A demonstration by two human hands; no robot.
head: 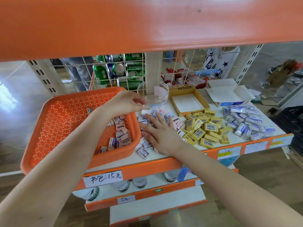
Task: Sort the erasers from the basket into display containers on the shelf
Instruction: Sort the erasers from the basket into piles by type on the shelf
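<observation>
An orange perforated basket [65,122] rests tilted on the shelf's left end, with several pink and white erasers [120,136] in its low corner. My left hand [124,102] reaches over the basket and pinches the rim of a clear round plastic container [155,94], which tips toward me. My right hand [159,130] lies flat, fingers spread, on a heap of pink and pale blue erasers [164,112] beside the basket. A yellow box [188,102] stands open with a white floor showing. In front of it lies a pile of yellow erasers [206,130].
White and blue erasers [246,122] are piled at the right, behind them an opened white carton [229,94]. A wire grid [127,71] backs the shelf, with green cans behind it. An orange shelf board [147,22] hangs close overhead. Bottles stand on the shelf below.
</observation>
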